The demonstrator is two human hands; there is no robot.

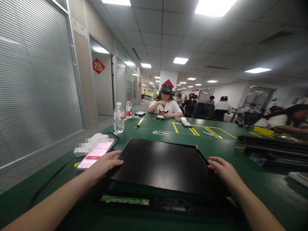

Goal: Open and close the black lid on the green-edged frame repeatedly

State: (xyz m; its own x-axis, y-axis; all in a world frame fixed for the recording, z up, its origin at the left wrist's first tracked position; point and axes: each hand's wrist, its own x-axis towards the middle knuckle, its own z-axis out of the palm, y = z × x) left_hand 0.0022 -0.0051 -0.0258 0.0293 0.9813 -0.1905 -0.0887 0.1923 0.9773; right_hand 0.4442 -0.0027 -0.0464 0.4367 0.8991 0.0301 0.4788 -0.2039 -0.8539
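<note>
A flat, glossy black panel [161,165] lies across the middle of the view, tilted slightly. At its left edge, my left hand [108,163] grips it with the thumb towards the top face. My right hand [222,166] is curled against the opposite edge, and the undersides of both hands are partly hidden. Just below the panel's near edge sits a dark strip [175,204] carrying a narrow green circuit board [125,200]. How the strip joins the panel is too dark to make out.
Left of the panel lie a lit phone [96,155] and a black cable [51,176]. Two bottles, one a clear water bottle [118,118], stand behind. Dark long parts [267,147] are piled at right. Across the green table [134,131], a person [166,107] works with a screwdriver.
</note>
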